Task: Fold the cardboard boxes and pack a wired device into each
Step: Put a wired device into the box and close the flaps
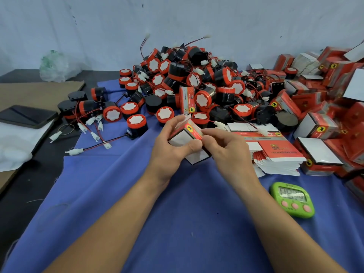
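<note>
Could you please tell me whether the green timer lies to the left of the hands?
No, the timer lies on the cloth to the right of the right hand.

There is just one camera, and it sits on the person's head. It looks forward and down at the dark table (21, 194) and its blue cloth (122, 194) from close up, within arm's reach. The pale wall (177, 20) behind fills the top (the wide lens bends straight edges).
</note>
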`<state>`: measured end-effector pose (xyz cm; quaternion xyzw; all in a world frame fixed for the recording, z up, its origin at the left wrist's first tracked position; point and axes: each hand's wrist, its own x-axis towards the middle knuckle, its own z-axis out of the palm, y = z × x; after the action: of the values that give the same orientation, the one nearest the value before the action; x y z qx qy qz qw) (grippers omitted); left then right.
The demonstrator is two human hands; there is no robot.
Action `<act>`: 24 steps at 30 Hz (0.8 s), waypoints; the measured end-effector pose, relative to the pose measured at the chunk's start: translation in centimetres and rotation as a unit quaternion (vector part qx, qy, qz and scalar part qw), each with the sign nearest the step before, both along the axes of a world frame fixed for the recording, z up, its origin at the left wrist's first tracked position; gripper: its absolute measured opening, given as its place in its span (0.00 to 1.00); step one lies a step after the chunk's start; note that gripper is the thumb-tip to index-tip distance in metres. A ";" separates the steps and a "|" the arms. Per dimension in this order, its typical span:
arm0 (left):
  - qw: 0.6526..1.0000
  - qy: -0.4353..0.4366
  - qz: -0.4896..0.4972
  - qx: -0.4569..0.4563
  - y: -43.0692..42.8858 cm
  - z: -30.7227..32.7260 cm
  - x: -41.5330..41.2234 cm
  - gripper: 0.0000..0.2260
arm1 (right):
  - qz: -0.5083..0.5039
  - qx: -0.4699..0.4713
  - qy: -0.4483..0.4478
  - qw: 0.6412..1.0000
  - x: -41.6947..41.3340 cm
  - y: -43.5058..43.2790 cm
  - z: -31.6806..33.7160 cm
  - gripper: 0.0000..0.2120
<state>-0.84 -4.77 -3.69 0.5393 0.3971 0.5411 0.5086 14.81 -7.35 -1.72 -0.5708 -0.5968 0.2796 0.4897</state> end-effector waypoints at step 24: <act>0.927 0.375 0.019 0.002 1.4 -1.0 -1.4 0.26 | -0.206 0.091 -0.096 0.970 2.4 3.2 2.3 0.15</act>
<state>-2.29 -3.36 -4.71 0.6959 0.5680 0.3100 0.3114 17.21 -4.17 0.56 -0.6585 -0.5338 0.0610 0.5270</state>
